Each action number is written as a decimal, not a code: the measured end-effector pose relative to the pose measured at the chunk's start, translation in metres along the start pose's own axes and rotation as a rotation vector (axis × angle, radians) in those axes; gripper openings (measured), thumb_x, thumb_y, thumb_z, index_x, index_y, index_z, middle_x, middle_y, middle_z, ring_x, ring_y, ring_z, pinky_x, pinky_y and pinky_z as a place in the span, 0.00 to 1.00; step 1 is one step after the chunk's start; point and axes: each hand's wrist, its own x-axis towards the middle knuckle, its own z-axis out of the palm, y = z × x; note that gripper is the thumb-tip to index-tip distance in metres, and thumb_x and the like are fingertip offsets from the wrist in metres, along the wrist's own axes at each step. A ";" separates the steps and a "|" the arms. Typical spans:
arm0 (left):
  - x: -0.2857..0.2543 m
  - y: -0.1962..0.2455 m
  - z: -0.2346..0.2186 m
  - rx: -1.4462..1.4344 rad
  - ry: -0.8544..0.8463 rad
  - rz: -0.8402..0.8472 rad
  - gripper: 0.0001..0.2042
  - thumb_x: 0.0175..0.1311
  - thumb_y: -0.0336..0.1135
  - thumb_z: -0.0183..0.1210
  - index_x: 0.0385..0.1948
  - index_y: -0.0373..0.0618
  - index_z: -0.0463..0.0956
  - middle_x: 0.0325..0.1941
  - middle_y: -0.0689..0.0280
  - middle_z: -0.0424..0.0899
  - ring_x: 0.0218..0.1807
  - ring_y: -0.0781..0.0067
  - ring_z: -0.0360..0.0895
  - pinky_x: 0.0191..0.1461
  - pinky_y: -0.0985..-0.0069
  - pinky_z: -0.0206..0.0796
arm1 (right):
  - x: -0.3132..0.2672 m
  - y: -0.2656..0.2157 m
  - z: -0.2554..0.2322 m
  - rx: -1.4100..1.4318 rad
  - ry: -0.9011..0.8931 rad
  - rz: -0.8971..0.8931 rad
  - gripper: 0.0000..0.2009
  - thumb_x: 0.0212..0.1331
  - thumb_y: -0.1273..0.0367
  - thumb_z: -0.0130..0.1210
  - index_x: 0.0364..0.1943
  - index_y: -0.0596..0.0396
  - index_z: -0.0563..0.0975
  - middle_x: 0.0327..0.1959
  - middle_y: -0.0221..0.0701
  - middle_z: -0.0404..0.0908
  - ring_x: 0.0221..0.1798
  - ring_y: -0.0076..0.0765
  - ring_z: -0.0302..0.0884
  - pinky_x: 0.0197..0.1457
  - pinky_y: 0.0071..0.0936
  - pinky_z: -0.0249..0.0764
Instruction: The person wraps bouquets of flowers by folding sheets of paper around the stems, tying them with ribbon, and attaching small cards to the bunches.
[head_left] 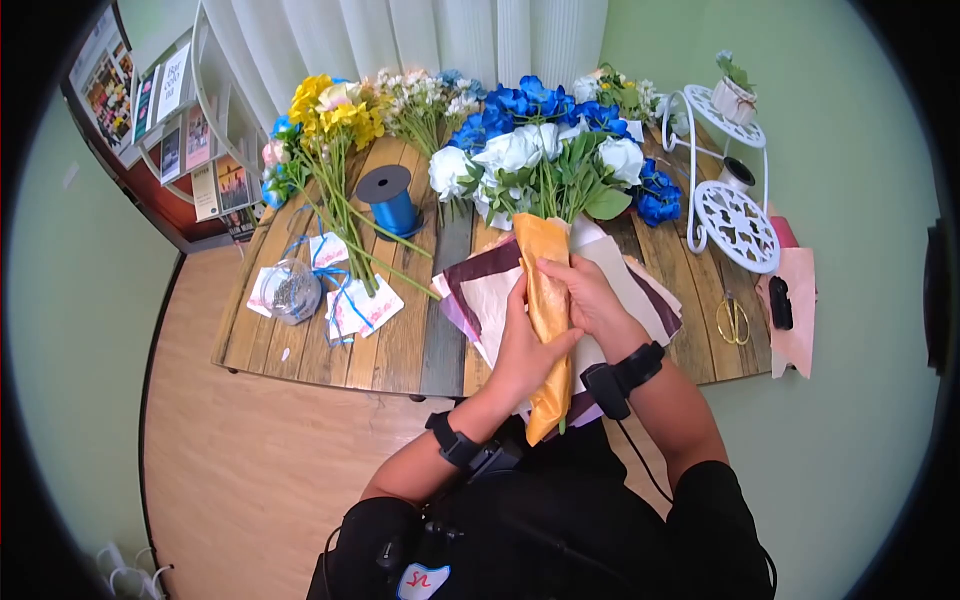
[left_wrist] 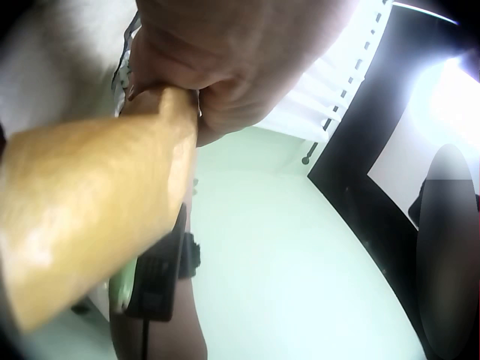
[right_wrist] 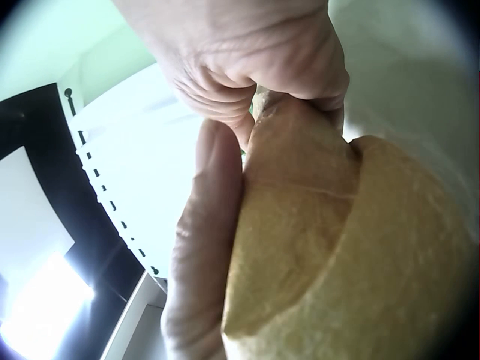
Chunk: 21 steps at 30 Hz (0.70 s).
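Observation:
A bouquet of blue and white artificial flowers (head_left: 540, 150) has its stems wrapped in yellow-orange wrapping paper (head_left: 547, 300). My left hand (head_left: 527, 345) grips the wrapped stems from the left side. Higher up, my right hand (head_left: 592, 295) holds the same paper from the right, its thumb lying across the front. Seen from the left wrist, the paper roll (left_wrist: 90, 195) runs down from the curled fingers. In the right wrist view a folded flap of the paper (right_wrist: 292, 210) lies under the right hand (right_wrist: 255, 52). A green stem end shows below the paper.
White and dark purple paper sheets (head_left: 480, 290) lie beneath the bouquet. To the left are yellow flowers (head_left: 335, 115), a blue ribbon spool (head_left: 392, 205) and a clear jar (head_left: 291, 290). Gold-handled scissors (head_left: 733, 320) and a white metal stand (head_left: 735, 225) are at the right.

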 end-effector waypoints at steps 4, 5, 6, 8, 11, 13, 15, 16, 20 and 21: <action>-0.031 0.007 -0.006 -0.177 -0.020 -0.116 0.43 0.47 0.25 0.66 0.61 0.39 0.42 0.58 0.54 0.60 0.57 0.68 0.65 0.55 0.73 0.64 | 0.017 0.018 -0.012 0.098 0.037 -0.019 0.15 0.52 0.73 0.56 0.45 0.61 0.68 0.36 0.33 0.76 0.35 0.32 0.77 0.38 0.29 0.76; -0.037 0.008 -0.012 -0.214 -0.052 -0.182 0.42 0.47 0.26 0.66 0.60 0.38 0.42 0.56 0.54 0.62 0.56 0.69 0.66 0.53 0.73 0.66 | 0.022 0.018 -0.016 0.138 0.030 -0.035 0.15 0.52 0.74 0.56 0.44 0.61 0.69 0.35 0.33 0.76 0.34 0.32 0.77 0.37 0.28 0.76; -0.041 0.002 -0.019 -0.214 -0.045 -0.180 0.42 0.47 0.26 0.66 0.60 0.38 0.42 0.56 0.54 0.62 0.56 0.69 0.66 0.53 0.73 0.66 | 0.025 0.018 -0.018 0.178 0.021 -0.054 0.14 0.52 0.74 0.56 0.43 0.61 0.69 0.34 0.33 0.76 0.34 0.32 0.77 0.37 0.28 0.75; -0.045 -0.004 -0.032 -0.163 -0.326 -0.505 0.38 0.49 0.29 0.66 0.57 0.36 0.47 0.49 0.57 0.70 0.48 0.73 0.72 0.48 0.77 0.69 | 0.025 0.017 -0.015 0.199 0.013 -0.056 0.14 0.51 0.75 0.56 0.42 0.61 0.70 0.33 0.33 0.77 0.33 0.32 0.77 0.36 0.27 0.75; -0.053 0.002 -0.042 -0.412 -0.533 -0.736 0.19 0.54 0.35 0.63 0.42 0.34 0.67 0.30 0.62 0.79 0.30 0.74 0.79 0.32 0.80 0.74 | 0.030 0.025 -0.013 0.193 0.105 -0.108 0.14 0.50 0.76 0.56 0.42 0.62 0.72 0.34 0.33 0.78 0.33 0.32 0.77 0.36 0.27 0.75; -0.057 0.007 -0.046 -0.490 -0.734 -0.862 0.13 0.55 0.37 0.61 0.31 0.34 0.75 0.23 0.61 0.79 0.23 0.72 0.79 0.24 0.79 0.74 | 0.031 0.026 -0.012 0.182 0.101 -0.100 0.14 0.50 0.76 0.56 0.42 0.62 0.72 0.34 0.34 0.78 0.32 0.32 0.77 0.36 0.27 0.75; -0.065 0.007 -0.047 -0.452 -0.817 -0.851 0.13 0.56 0.38 0.61 0.30 0.33 0.77 0.23 0.59 0.80 0.23 0.72 0.79 0.25 0.78 0.73 | 0.032 0.026 -0.015 0.168 0.129 -0.105 0.14 0.50 0.76 0.56 0.42 0.62 0.72 0.33 0.34 0.78 0.32 0.32 0.78 0.36 0.27 0.75; -0.069 0.006 -0.046 -0.454 -0.796 -0.846 0.13 0.56 0.38 0.61 0.30 0.33 0.77 0.23 0.59 0.80 0.23 0.72 0.79 0.25 0.78 0.73 | 0.034 0.027 -0.018 0.162 0.111 -0.097 0.14 0.50 0.76 0.56 0.42 0.62 0.72 0.33 0.34 0.78 0.32 0.32 0.78 0.36 0.27 0.75; -0.075 0.005 -0.050 -0.345 -1.018 -0.752 0.14 0.56 0.40 0.60 0.33 0.35 0.79 0.24 0.61 0.80 0.27 0.75 0.78 0.31 0.80 0.72 | 0.034 0.030 -0.022 0.142 0.123 -0.124 0.14 0.51 0.75 0.55 0.43 0.62 0.71 0.33 0.34 0.78 0.31 0.33 0.77 0.35 0.27 0.75; -0.073 0.006 -0.053 -0.190 -1.074 -0.634 0.14 0.57 0.41 0.60 0.33 0.36 0.79 0.25 0.62 0.80 0.27 0.75 0.78 0.32 0.81 0.71 | 0.032 0.030 -0.022 0.115 0.125 -0.129 0.14 0.51 0.75 0.55 0.44 0.62 0.71 0.33 0.34 0.78 0.31 0.33 0.77 0.34 0.27 0.75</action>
